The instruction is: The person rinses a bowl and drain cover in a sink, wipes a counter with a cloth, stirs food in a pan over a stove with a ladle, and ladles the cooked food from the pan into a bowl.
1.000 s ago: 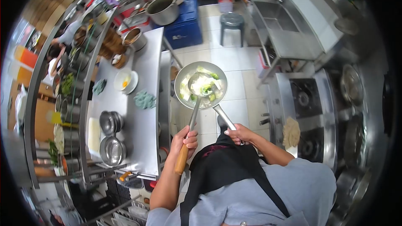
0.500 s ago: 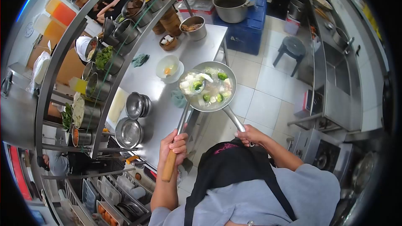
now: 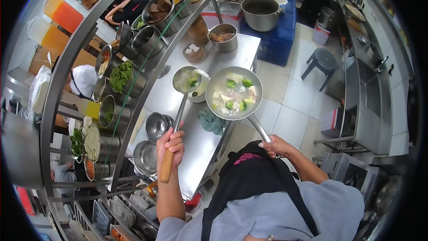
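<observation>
My left hand (image 3: 170,145) is closed around a ladle (image 3: 179,114) with a wooden grip. In the ladle's cup lie broccoli and pale pieces in liquid, and one white piece hangs over its edge. Beneath the cup is a white bowl (image 3: 199,96), mostly hidden by it. My right hand (image 3: 274,146) grips the metal handle of a frying pan (image 3: 260,128). Broccoli (image 3: 229,105), whitish chunks and pale broth fill the pan, which is held level beside the bowl, at the table's edge.
On the steel table (image 3: 196,151) are nested metal bowls (image 3: 156,127), a green cloth (image 3: 212,122) and a pot of brown food (image 3: 223,43). A shelf (image 3: 167,38) with several ingredient pots runs along the left. A stool (image 3: 319,64) stands right; other people are farther back.
The ladle has moved left, from the pan's edge to above the white bowl. The pan stays in my right hand, and the view has shifted toward the shelf.
</observation>
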{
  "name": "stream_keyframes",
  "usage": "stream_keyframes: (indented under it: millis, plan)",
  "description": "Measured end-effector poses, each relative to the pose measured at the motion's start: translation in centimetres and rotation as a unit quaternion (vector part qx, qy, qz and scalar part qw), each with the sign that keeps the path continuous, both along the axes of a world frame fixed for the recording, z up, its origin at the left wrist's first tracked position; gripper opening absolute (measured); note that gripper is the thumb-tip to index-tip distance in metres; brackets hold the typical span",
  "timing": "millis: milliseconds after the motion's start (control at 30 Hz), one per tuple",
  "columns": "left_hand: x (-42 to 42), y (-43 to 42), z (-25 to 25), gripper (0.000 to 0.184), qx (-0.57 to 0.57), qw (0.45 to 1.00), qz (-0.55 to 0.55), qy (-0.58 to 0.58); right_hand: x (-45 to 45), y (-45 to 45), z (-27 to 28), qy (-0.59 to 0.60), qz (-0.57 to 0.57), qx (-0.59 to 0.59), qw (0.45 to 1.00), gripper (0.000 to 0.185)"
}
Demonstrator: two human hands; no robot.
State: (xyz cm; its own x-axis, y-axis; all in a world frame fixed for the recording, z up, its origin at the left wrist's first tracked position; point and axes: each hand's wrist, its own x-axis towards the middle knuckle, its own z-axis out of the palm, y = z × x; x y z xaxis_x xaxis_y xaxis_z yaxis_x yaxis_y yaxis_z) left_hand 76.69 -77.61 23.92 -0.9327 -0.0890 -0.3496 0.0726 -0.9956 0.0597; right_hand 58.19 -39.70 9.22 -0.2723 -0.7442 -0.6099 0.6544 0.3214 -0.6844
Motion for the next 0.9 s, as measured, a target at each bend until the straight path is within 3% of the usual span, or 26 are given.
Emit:
stream_keyframes:
  millis: [300, 367, 400, 467, 500, 533, 567, 600, 633, 733, 767, 800, 867, 900]
  plan:
    - [-4.0, -6.7, -9.6, 0.022, -0.126, 0.983, -0.041, -0.124, -1.2, -1.6, 1.0, 0.015, -0.024, 0.036, 0.999, 0.036]
    - [-4.8, -5.6, -10.7, 0.017, -0.280, 0.928, -0.031, -0.243, -1.9, -1.6, 1.0, 0.017, -0.029, 0.039, 0.999, 0.033]
    - [-5.1, -4.9, -11.1, 0.017, -0.278, 0.929, -0.031, -0.244, -2.2, -1.4, 1.2, 0.016, -0.035, 0.043, 0.998, 0.031]
    - [-5.3, -3.7, -11.9, 0.018, -0.456, 0.848, -0.068, -0.263, -3.4, -1.2, 1.4, 0.015, -0.027, 0.044, 0.999, 0.030]
    - [-4.8, -4.0, -13.2, 0.034, -0.543, 0.786, -0.111, -0.275, -3.9, -1.1, 1.4, 0.015, -0.021, 0.044, 0.999, 0.030]
    - [-3.6, -3.6, -14.5, 0.034, -0.544, 0.784, -0.112, -0.276, -4.5, -1.1, 1.4, 0.013, -0.022, 0.043, 0.999, 0.030]
    - [-3.0, -2.8, -15.1, 0.042, -0.711, 0.624, -0.107, -0.307, -5.2, -0.9, 1.3, 0.023, -0.008, 0.034, 0.999, 0.029]
    - [-3.2, -2.1, -15.4, 0.052, -0.840, 0.430, -0.097, -0.316, -5.8, -0.5, 1.2, 0.033, 0.001, 0.027, 0.999, 0.028]
    - [-3.8, -0.1, -10.9, 0.060, -0.836, 0.406, -0.138, -0.342, -6.4, -0.2, 1.3, 0.032, -0.008, 0.028, 0.999, 0.028]
    - [-4.0, 0.6, -8.0, 0.059, -0.874, 0.383, -0.103, -0.280, -8.0, 0.2, 1.6, 0.054, 0.015, 0.031, 0.998, 0.030]
    - [-4.3, 0.7, -7.2, 0.059, -0.871, 0.416, -0.091, -0.244, -8.6, 0.3, 1.9, 0.043, 0.027, 0.031, 0.998, 0.029]
    - [-5.0, 1.2, -6.2, 0.059, -0.872, 0.415, -0.091, -0.244, -9.2, 0.3, 2.3, 0.033, 0.042, 0.030, 0.998, 0.028]
    - [-6.8, 2.5, -4.7, 0.060, -0.832, 0.465, -0.175, -0.246, -10.0, 0.2, 2.8, 0.033, 0.054, 0.020, 0.998, 0.030]
    - [-7.7, 3.2, -5.8, 0.058, -0.889, 0.399, -0.114, -0.192, -10.4, 0.1, 2.9, 0.026, 0.057, 0.014, 0.998, 0.030]
